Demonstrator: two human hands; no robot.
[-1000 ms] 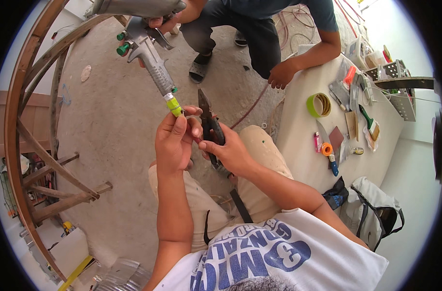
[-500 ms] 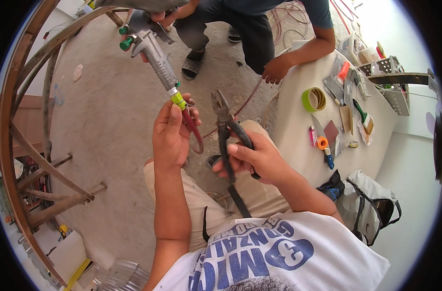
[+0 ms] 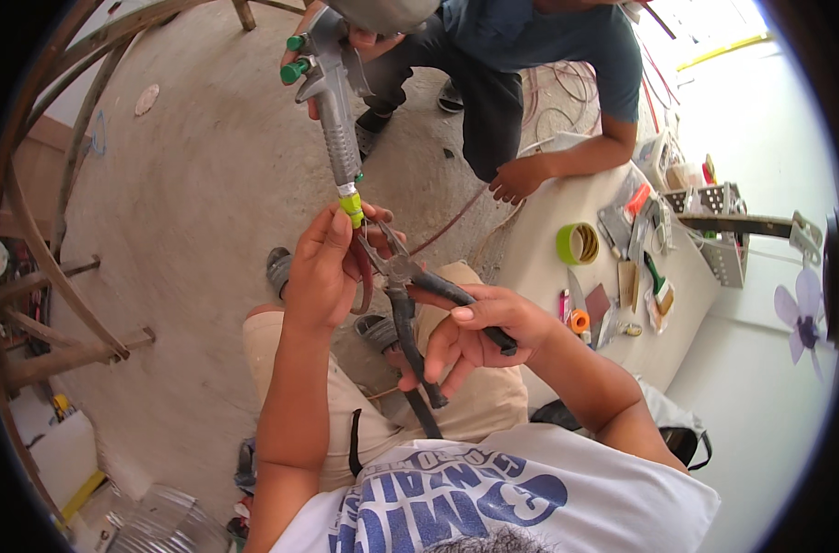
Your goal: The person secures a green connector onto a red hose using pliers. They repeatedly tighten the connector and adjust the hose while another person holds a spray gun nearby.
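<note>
My left hand (image 3: 318, 276) is closed round a red hose (image 3: 365, 281) just under the yellow-green coupling (image 3: 350, 207) of a silver spray gun (image 3: 332, 120) with green knobs. A co-worker's hand (image 3: 364, 41) holds the gun from above. My right hand (image 3: 484, 332) grips black-handled pliers (image 3: 403, 269), their handles spread, with fingers partly loose around them. The plier jaws reach to the hose right below the coupling, beside my left fingertips; I cannot tell exactly what they touch.
The co-worker (image 3: 530, 28) leans an arm on a pale work surface (image 3: 539, 276) holding green tape (image 3: 576, 243), scrapers and a brush (image 3: 659, 286). Wooden frames (image 3: 83, 313) stand left. A perforated caddy (image 3: 719, 263) and small fan (image 3: 800, 313) are right; hoses lie on the floor.
The gun and coupling have shifted rightward and down in view. The pliers swung from beside the hose to just below the coupling, and their handles spread wider in my right hand.
</note>
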